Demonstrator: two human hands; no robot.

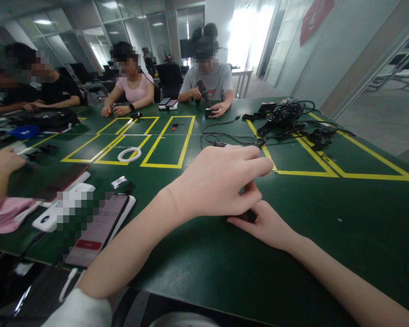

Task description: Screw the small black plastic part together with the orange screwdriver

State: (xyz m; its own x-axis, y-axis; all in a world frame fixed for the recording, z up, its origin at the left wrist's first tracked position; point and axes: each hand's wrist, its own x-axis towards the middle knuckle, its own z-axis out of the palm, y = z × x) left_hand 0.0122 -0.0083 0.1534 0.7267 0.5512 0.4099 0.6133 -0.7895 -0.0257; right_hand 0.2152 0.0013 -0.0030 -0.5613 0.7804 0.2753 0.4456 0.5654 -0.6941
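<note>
Head view:

1. Left hand [221, 184]: it is held palm down with fingers curled, over the fingertips of the other hand; whether it grips anything cannot be told, the fingertips being hidden.
2. Right hand [274, 227]: it is closed, thumb and fingers about a small dark object [250, 216].
3. The small dark object lies between the two hands, near the front of the green table [191, 259]; so little of it shows that its form is uncertain.
4. Left of the hands: a phone [97, 231] rests screen up on a white slab [125, 213], with a pink cloth [12, 215] beyond and a co-worker's hand [0, 168] above the cloth.
5. Middle ground: yellow tape [162, 165] marks out rectangles; a white ring [129, 161] lies across one of their lines.
6. Right background: black cables [286, 117] lie in a tangled heap.
7. Far side: a person in grey [187, 84] holds a power drill [203, 90] over a small black box [210, 112].
</note>
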